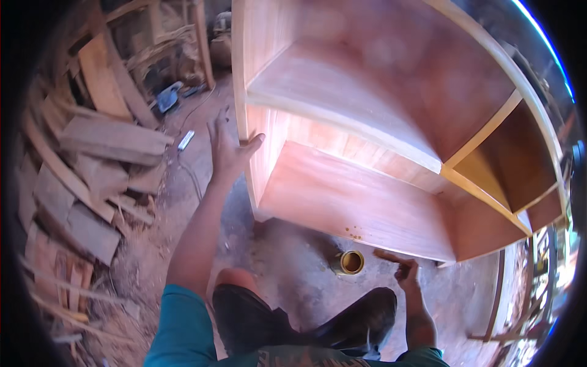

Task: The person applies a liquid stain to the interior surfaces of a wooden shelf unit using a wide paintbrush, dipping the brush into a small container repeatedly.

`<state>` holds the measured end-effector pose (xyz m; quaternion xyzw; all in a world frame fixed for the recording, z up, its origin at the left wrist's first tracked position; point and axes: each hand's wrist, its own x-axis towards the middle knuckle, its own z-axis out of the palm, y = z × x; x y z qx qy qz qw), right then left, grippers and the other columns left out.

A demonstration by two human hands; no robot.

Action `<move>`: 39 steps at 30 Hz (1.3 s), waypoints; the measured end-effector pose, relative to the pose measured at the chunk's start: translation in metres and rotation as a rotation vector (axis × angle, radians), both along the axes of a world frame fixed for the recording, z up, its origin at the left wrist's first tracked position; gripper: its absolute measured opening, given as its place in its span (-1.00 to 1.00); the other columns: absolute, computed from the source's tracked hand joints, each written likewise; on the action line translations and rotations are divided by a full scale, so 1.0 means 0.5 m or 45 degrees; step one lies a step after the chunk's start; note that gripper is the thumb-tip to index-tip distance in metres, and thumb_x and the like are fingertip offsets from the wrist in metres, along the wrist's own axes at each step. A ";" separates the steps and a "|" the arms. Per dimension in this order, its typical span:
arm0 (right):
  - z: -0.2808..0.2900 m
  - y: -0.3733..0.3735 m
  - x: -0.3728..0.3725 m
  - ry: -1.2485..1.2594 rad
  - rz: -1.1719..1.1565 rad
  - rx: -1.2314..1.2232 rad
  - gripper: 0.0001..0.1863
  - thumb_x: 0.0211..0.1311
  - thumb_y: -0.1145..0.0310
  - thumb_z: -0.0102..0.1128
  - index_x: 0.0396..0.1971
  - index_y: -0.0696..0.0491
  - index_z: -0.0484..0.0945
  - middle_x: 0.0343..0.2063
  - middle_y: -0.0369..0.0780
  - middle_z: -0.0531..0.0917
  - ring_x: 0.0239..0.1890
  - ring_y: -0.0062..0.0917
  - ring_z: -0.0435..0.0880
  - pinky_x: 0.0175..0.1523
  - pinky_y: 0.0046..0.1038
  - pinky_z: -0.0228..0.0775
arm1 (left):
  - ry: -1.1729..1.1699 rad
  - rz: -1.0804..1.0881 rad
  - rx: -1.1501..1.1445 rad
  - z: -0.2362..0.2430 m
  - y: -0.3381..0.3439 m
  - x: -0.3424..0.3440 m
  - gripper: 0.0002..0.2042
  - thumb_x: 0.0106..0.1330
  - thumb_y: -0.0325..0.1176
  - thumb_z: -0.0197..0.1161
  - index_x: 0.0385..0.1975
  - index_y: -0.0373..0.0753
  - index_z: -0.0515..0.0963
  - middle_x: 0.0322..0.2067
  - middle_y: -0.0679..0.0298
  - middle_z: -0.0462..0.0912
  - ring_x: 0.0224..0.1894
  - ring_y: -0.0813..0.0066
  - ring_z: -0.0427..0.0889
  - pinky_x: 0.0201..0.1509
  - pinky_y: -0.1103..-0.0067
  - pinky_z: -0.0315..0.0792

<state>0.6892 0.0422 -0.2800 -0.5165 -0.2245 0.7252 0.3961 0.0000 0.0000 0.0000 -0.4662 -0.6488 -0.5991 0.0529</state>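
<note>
A pale wooden cabinet with shelves and compartments fills the upper middle and right. Its right divider section looks amber-coated, and small amber spots dot the bottom shelf's front. My left hand rests at the cabinet's left side panel, thumb on the front edge, fingers spread outward. My right hand grips a brush just below the bottom shelf's front edge. A round tin of brown-amber liquid stands on the floor just left of the brush, between my knees and the cabinet.
Scrap boards and offcuts are piled along the left. A white bar-shaped object, a cable and a blue object lie on the concrete floor. More timber stands at the far right.
</note>
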 end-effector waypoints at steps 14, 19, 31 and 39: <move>1.008 -0.196 -0.729 0.417 -0.241 1.212 -0.51 0.49 0.19 -0.06 0.19 0.27 0.42 -0.12 -0.10 0.66 -0.21 -0.53 0.67 -0.23 -0.59 0.55 | 0.397 -0.365 0.217 -0.008 0.071 -0.075 -0.16 0.05 -0.55 0.21 0.45 -0.37 0.07 0.17 -0.22 0.15 0.12 -0.07 0.24 0.26 0.19 0.27; 1.065 -0.029 -0.936 0.061 -0.173 1.494 -0.59 0.43 0.26 0.03 0.10 0.26 0.47 -0.07 -0.05 0.66 -0.09 -0.34 0.69 -0.13 -0.43 0.55 | 0.227 -0.384 0.240 0.016 0.064 -0.058 -0.17 0.04 -0.55 0.20 0.44 -0.37 0.10 0.20 -0.17 0.14 0.12 -0.05 0.24 0.25 0.19 0.27; 1.054 0.543 -0.906 -0.605 -0.521 1.853 -0.55 0.34 0.10 0.20 0.16 -0.07 0.55 -0.34 -0.16 0.71 -0.37 -0.28 0.67 -0.24 -0.29 0.54 | 0.336 -0.298 0.208 0.025 0.066 -0.043 -0.25 0.05 -0.40 0.14 0.36 -0.37 0.18 0.18 -0.13 0.22 0.18 -0.06 0.19 0.27 0.14 0.21; 1.040 0.533 -1.068 -0.949 -0.508 2.095 -0.58 0.30 0.20 0.18 0.11 0.04 0.57 -0.38 -0.11 0.69 -0.42 -0.38 0.61 -0.27 -0.29 0.48 | 0.313 -0.282 0.204 0.005 0.082 -0.048 -0.28 0.06 -0.37 0.15 0.33 -0.38 0.21 0.19 -0.15 0.17 0.18 -0.07 0.20 0.28 0.13 0.21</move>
